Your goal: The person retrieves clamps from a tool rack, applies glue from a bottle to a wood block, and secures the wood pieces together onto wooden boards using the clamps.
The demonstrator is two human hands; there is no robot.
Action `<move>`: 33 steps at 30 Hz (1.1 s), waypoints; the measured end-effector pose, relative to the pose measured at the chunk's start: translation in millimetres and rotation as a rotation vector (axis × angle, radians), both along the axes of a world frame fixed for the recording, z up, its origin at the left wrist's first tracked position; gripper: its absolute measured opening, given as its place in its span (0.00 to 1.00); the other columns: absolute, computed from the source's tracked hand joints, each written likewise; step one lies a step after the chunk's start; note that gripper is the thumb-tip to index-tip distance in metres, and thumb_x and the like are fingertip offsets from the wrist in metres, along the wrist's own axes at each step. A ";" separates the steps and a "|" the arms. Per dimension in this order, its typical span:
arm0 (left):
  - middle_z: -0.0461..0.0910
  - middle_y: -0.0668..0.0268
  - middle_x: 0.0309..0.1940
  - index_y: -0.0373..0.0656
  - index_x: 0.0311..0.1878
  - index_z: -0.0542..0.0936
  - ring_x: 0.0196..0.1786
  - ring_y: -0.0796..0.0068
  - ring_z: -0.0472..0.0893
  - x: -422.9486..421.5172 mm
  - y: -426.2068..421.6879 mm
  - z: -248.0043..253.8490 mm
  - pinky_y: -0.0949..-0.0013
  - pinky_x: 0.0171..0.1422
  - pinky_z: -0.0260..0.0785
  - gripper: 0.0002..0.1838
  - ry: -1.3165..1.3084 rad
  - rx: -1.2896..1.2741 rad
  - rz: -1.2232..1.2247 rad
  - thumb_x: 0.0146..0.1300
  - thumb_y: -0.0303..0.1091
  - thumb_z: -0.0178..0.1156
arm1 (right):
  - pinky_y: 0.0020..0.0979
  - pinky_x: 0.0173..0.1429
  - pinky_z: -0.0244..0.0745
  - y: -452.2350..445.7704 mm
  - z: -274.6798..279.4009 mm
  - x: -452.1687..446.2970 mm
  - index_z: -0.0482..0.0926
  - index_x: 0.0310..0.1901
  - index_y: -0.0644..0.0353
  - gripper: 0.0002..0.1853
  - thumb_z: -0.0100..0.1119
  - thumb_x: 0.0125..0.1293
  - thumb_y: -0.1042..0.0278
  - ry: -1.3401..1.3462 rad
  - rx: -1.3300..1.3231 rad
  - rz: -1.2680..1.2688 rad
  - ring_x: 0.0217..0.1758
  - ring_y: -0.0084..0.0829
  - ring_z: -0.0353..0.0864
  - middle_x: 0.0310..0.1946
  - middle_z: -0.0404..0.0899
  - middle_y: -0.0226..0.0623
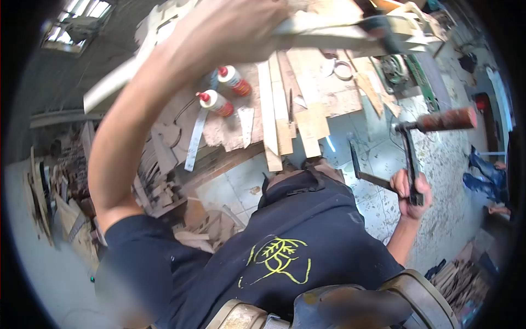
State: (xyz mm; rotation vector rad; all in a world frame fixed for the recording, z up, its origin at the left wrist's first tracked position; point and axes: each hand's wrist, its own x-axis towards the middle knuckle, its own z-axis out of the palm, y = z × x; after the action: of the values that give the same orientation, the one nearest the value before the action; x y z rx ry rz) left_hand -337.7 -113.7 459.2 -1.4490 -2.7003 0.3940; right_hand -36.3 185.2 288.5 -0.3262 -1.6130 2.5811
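Note:
My right hand (411,192) is closed around the dark metal bar of an F-clamp (406,153), off the table's right side. The clamp's reddish wooden handle (446,119) points right and its lower arm reaches left. My left hand (235,27), smeared by motion, reaches across the top of the view. It appears wrapped around a pale wooden piece (329,35) above the workbench; its fingertips are hidden. A blurred dark clamp-like tool (381,27) sits at the right part of that wood.
On the workbench (342,98) are two red-capped glue bottles (234,80) (215,103), wooden strips (268,109), a tape roll (343,70) and a green-edged power tool (397,68). Wood offcuts (164,186) pile at left. Another person's legs (485,178) show at far right.

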 end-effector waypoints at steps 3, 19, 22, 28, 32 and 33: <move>0.78 0.56 0.19 0.38 0.37 0.79 0.22 0.56 0.78 4.8 -44.9 -73.3 0.52 0.34 0.72 0.18 -0.199 0.132 0.080 0.65 0.47 0.67 | 0.32 0.32 0.54 1.9 -16.0 -5.2 0.66 0.15 0.59 0.27 0.56 0.62 0.46 0.018 0.085 0.015 0.22 0.29 0.62 0.16 0.67 0.40; 0.84 0.38 0.39 0.35 0.42 0.82 0.45 0.36 0.85 36.4 -46.2 -266.2 0.42 0.53 0.75 0.26 -0.582 0.212 0.460 0.61 0.54 0.66 | 0.31 0.38 0.63 31.2 -93.8 -123.0 0.71 0.18 0.63 0.24 0.51 0.72 0.57 0.022 0.096 0.287 0.27 0.29 0.68 0.20 0.73 0.39; 0.84 0.38 0.39 0.34 0.44 0.82 0.46 0.37 0.85 32.4 -39.9 -284.9 0.43 0.54 0.75 0.27 -0.586 0.198 0.494 0.60 0.54 0.66 | 0.31 0.37 0.61 34.6 -100.2 -139.5 0.71 0.18 0.61 0.25 0.49 0.72 0.56 0.034 0.089 0.314 0.26 0.27 0.66 0.19 0.72 0.37; 0.84 0.37 0.39 0.34 0.45 0.82 0.48 0.37 0.84 27.1 -21.6 -301.8 0.44 0.55 0.73 0.27 -0.648 0.141 0.531 0.59 0.54 0.66 | 0.30 0.38 0.63 44.3 -104.4 -174.6 0.71 0.18 0.60 0.25 0.50 0.73 0.55 0.039 0.036 0.342 0.24 0.27 0.67 0.18 0.71 0.36; 0.84 0.38 0.39 0.34 0.45 0.82 0.48 0.38 0.84 25.5 -9.1 -305.7 0.45 0.55 0.73 0.28 -0.676 0.188 0.542 0.59 0.54 0.66 | 0.31 0.36 0.63 53.6 -112.7 -195.7 0.72 0.19 0.60 0.25 0.51 0.75 0.58 0.001 -0.015 0.443 0.24 0.27 0.68 0.18 0.72 0.35; 0.84 0.38 0.39 0.34 0.45 0.82 0.48 0.38 0.84 23.5 -9.5 -310.8 0.46 0.55 0.73 0.28 -0.671 0.197 0.532 0.59 0.54 0.66 | 0.31 0.36 0.63 53.1 -113.2 -199.1 0.73 0.19 0.60 0.25 0.51 0.75 0.58 -0.003 -0.022 0.443 0.24 0.27 0.68 0.18 0.72 0.35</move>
State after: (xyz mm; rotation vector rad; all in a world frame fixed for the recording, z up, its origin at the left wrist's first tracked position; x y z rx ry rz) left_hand -314.2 -123.2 148.4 -0.8954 -3.5060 -0.4270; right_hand -235.4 238.3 175.3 0.0345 -1.8353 2.9067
